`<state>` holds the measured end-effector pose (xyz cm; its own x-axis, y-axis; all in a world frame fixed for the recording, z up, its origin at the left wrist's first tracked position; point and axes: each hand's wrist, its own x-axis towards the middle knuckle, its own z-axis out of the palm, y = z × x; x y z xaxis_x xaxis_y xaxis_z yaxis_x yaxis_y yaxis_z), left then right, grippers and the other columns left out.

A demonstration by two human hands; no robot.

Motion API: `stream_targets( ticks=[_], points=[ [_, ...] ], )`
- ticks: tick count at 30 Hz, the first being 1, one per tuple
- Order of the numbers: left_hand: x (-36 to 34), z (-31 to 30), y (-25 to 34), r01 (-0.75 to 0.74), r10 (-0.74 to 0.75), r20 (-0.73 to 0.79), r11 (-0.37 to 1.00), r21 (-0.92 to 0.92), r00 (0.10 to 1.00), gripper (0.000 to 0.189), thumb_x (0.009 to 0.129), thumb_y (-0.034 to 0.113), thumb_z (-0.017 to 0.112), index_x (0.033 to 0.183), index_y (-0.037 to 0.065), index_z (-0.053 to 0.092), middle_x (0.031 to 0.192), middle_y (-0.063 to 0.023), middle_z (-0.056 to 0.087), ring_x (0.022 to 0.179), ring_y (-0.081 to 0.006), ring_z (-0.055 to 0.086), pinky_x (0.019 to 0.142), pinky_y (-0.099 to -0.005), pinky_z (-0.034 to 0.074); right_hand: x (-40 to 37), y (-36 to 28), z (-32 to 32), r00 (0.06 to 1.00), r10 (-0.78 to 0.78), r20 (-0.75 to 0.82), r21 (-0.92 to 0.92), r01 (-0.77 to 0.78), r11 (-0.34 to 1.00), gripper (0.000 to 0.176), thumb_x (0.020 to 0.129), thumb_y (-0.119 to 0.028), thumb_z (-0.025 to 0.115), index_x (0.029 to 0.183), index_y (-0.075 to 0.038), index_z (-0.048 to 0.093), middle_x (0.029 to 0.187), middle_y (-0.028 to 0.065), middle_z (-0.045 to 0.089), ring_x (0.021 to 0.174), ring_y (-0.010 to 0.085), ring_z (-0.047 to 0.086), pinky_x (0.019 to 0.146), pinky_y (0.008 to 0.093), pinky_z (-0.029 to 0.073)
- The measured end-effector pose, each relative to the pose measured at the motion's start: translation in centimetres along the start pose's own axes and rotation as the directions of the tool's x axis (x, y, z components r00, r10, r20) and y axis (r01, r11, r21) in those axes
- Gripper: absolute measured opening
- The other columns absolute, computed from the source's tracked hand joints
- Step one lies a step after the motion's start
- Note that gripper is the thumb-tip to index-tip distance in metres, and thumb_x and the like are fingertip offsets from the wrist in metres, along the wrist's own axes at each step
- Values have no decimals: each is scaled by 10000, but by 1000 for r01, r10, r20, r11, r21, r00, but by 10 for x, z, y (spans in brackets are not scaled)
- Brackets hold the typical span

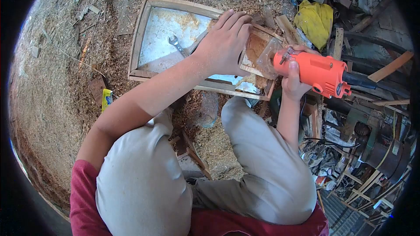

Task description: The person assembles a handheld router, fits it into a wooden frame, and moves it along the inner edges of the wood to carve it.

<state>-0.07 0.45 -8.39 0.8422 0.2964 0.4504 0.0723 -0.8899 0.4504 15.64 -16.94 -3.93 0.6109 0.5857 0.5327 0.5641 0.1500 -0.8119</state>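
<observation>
My right hand [294,78] is wrapped round an orange trim router [308,71], which lies tilted on its side with a clear base plate [265,59] facing left. That base meets the end of a small wooden piece [256,46] with a brown hollowed face. My left hand [225,41] presses down on the wooden piece, fingers bent over its far edge; its underside is hidden. Beneath both is a wooden-framed tray [139,39] with a white, dust-covered bottom. A wrench [176,45] lies inside the tray, left of my left hand.
Sawdust and shavings cover the ground [57,100]. A yellow cloth [313,24] and wood scraps lie at the upper right. The router's black cord end [358,80] points right, towards piled timber and a dark machine [385,148]. My bent knees frame the near side.
</observation>
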Motion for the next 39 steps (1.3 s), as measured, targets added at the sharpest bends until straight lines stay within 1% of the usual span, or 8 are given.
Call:
stream_targets(
  ticks=[10,13,19,22,28,31,34,39],
  points=[
    [0,0,1,-5,5,10,1000,14,1000,1057,634,616,846,1332,-92,489,1459,-243,486,1462,-392,388,1282,-539,221,9,5,6,996,-83,23,12,83,997,774,805,-88,698,1449,-80,269,1153,210,631,1026,293,646,966,461,538],
    [0,0,0,-4,4,3,1000,-7,1000,1035,635,596,852,1326,-86,493,1454,-232,490,1460,-388,392,1280,-542,221,10,3,13,999,-52,0,59,52,997,767,800,-77,688,1447,-81,277,1151,214,625,1023,302,646,971,471,536],
    [0,1,0,-2,2,-1,1000,11,1000,1010,642,589,851,1315,-77,501,1450,-218,494,1458,-381,393,1279,-540,222,16,2,18,999,-44,19,34,43,998,776,794,-64,665,1464,-107,275,1140,221,614,1024,331,651,975,487,537],
    [0,2,-1,-1,1,-4,1000,4,1000,1008,642,588,850,1314,-78,502,1452,-217,493,1460,-378,392,1279,-537,223,15,3,18,1000,-13,15,80,11,997,787,802,-75,674,1473,-116,266,1147,220,613,1008,332,657,970,488,541],
    [0,2,-1,-3,3,-2,1000,4,1000,1006,646,589,844,1315,-78,499,1453,-214,492,1460,-373,392,1279,-535,222,16,7,14,998,-40,47,64,37,997,790,823,-91,695,1479,-117,256,1173,217,607,978,331,671,953,484,550],
    [-1,2,-1,-3,2,-7,1000,-8,1000,1010,644,589,846,1318,-75,493,1450,-214,493,1459,-373,394,1279,-536,223,15,4,17,998,-44,36,92,41,995,778,825,-89,693,1475,-112,266,1170,216,611,999,325,665,961,476,545],
    [0,3,-1,0,0,-11,1000,-14,1000,1017,636,585,853,1323,-71,488,1449,-214,493,1459,-374,393,1279,-536,223,16,9,11,994,-87,65,-8,87,996,757,825,-94,695,1458,-93,281,1165,215,615,1026,316,657,972,464,535],
    [-1,1,0,-4,4,-5,1000,-23,1000,1024,623,572,866,1327,-68,486,1446,-215,495,1458,-379,395,1280,-536,224,18,10,5,992,-78,102,-39,82,996,733,821,-99,696,1434,-70,295,1160,214,617,1041,311,650,985,458,523]
  ],
)
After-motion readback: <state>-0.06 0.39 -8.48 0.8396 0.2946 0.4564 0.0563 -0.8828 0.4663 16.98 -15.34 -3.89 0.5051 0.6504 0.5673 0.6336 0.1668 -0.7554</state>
